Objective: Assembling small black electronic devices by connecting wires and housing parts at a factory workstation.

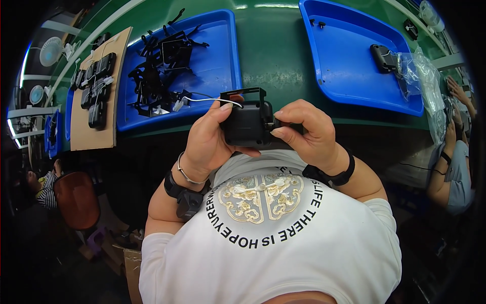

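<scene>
In front of my chest, my left hand point(205, 137) is wrapped round the left side of a black box-shaped device point(245, 124). A thin white cable point(210, 99) runs from it to the left, over my thumb. Along its far side stands a black U-shaped bracket point(244, 91), one arm of which comes down by the device's right side. There my right hand point(314, 131) pinches a small black knob screw point(276, 123) between thumb and forefinger. A bit of shiny metal shows between the knob and the device; how deep the screw sits is hidden.
A blue tray point(237, 55) at the left holds a heap of black brackets point(167, 55). Several black devices point(96, 91) lie on a cardboard sheet point(112, 109) beyond it. The right blue tray point(364, 104) holds small black knobs, another device point(383, 58) and clear plastic bags point(428, 81). Other people sit at both sides.
</scene>
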The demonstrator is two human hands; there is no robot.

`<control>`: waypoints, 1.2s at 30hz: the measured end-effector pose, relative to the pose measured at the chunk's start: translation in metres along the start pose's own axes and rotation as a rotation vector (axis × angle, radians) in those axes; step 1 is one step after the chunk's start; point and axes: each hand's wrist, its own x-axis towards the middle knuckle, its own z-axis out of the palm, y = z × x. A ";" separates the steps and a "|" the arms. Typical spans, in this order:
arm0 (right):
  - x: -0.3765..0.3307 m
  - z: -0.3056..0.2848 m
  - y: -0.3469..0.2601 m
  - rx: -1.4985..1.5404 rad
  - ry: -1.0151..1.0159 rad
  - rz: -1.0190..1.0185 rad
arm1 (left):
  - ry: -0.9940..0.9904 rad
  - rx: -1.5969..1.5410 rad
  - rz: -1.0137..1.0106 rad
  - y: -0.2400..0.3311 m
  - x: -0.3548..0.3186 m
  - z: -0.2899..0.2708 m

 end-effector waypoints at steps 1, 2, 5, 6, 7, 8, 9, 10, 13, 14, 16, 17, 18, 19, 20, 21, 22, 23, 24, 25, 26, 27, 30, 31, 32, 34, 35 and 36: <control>0.000 0.000 0.000 0.018 0.007 0.005 | 0.000 0.000 0.001 0.000 -0.001 -0.001; 0.001 0.001 0.000 0.036 0.014 0.011 | -0.002 -0.001 -0.002 0.000 -0.001 -0.002; 0.002 0.003 -0.001 0.044 0.033 -0.001 | -0.006 -0.002 -0.008 -0.001 -0.001 -0.004; 0.002 0.004 -0.001 0.033 0.046 -0.019 | -0.004 0.011 -0.001 -0.001 -0.001 -0.004; 0.002 0.004 -0.001 0.022 0.059 -0.036 | -0.002 0.024 0.006 -0.001 -0.001 -0.004; 0.003 0.004 0.000 0.022 0.059 -0.036 | -0.001 0.037 0.013 -0.001 -0.001 -0.004; 0.003 0.004 0.000 0.007 0.044 -0.047 | -0.001 0.037 0.013 -0.001 -0.001 -0.004; 0.004 0.004 0.001 -0.007 0.030 -0.058 | -0.013 0.033 0.015 -0.001 0.000 -0.004; 0.005 0.004 0.001 -0.037 0.025 -0.071 | -0.039 0.025 0.021 -0.001 0.001 -0.002; 0.005 0.004 0.000 -0.052 0.035 -0.071 | -0.035 0.066 0.045 0.000 0.000 0.002; 0.006 0.003 0.000 -0.067 0.045 -0.072 | -0.025 0.148 0.093 0.001 -0.001 0.008; 0.007 0.002 -0.001 -0.137 0.036 -0.085 | -0.025 0.148 0.094 -0.001 -0.001 0.009; 0.007 0.001 -0.001 -0.207 0.027 -0.097 | -0.011 0.217 0.133 -0.002 -0.001 0.010; 0.008 0.001 -0.001 -0.277 0.017 -0.109 | 0.003 0.285 0.172 -0.004 -0.002 0.011; 0.008 0.000 0.000 -0.276 0.016 -0.109 | 0.018 0.354 0.211 -0.005 -0.002 0.011; 0.007 -0.001 0.002 -0.261 -0.014 -0.066 | 0.016 0.355 0.212 -0.005 -0.002 0.012; 0.007 -0.001 0.003 -0.245 -0.044 -0.023 | 0.025 0.396 0.232 -0.004 -0.002 0.013; 0.006 -0.001 0.004 -0.229 -0.075 0.020 | 0.034 0.438 0.252 -0.004 -0.002 0.014; 0.004 0.000 0.005 -0.231 -0.074 0.018 | 0.043 0.479 0.272 -0.004 -0.002 0.014; 0.002 0.001 0.006 -0.121 -0.091 0.122 | 0.040 0.480 0.275 -0.005 -0.002 0.015; 0.001 0.002 0.008 -0.009 -0.108 0.224 | 0.046 0.470 0.293 -0.007 -0.001 0.014; 0.002 0.002 0.007 0.102 -0.124 0.326 | 0.052 0.459 0.311 -0.008 -0.001 0.014; 0.006 0.012 -0.005 0.165 0.070 0.201 | 0.063 0.365 0.330 -0.007 -0.001 0.019; 0.007 0.013 -0.008 0.198 0.165 0.140 | 0.071 0.278 0.327 -0.006 -0.002 0.023; 0.008 0.012 -0.008 0.194 0.165 0.135 | 0.079 0.192 0.324 -0.005 -0.003 0.025; 0.008 0.009 -0.006 0.039 0.088 0.144 | 0.069 0.226 0.336 -0.007 -0.003 0.024; 0.008 0.007 -0.006 -0.038 0.050 0.149 | 0.063 0.259 0.344 -0.009 -0.003 0.022; 0.009 0.004 -0.006 -0.039 0.052 0.147 | 0.059 0.293 0.353 -0.010 -0.003 0.022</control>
